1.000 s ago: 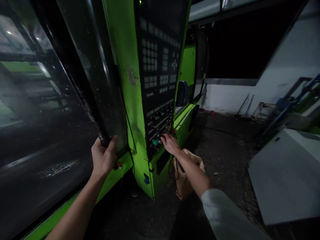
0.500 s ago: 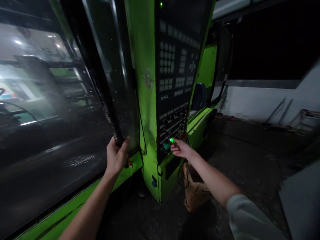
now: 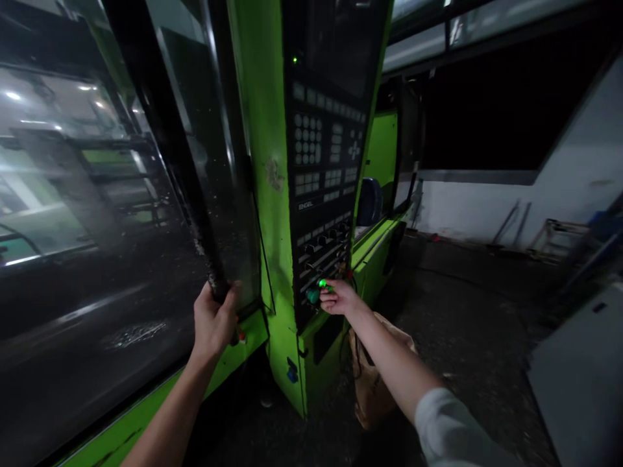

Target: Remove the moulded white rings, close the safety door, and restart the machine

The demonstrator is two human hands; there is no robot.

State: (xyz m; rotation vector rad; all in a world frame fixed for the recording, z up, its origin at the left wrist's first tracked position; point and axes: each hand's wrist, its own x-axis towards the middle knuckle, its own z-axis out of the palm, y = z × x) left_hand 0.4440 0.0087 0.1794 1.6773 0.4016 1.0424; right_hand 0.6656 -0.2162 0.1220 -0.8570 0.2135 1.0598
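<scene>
My left hand (image 3: 215, 319) is wrapped round the lower end of a long black door handle (image 3: 172, 146). The handle slants across the transparent door (image 3: 121, 272) of a green machine. At the bottom of the control panel (image 3: 318, 194), my right hand (image 3: 337, 298) has its fingers curled, with the thumb and forefinger at a glowing green button (image 3: 323, 284). Just left of that button sits a darker green knob (image 3: 313, 296). Rows of keys and several black knobs lie above it. The fingertips partly cover the lit button.
Below the panel, a brown paper sack (image 3: 372, 395) stands on the dark floor, partly behind my right forearm. A grey cabinet (image 3: 579, 370) is at the right. Tools and a low frame (image 3: 557, 235) rest along the white wall (image 3: 457, 207).
The view has tilted up and turned right, so the machine appears farther left and lower. Both hands keep their places, the left on the handle and the right at the lit button.
</scene>
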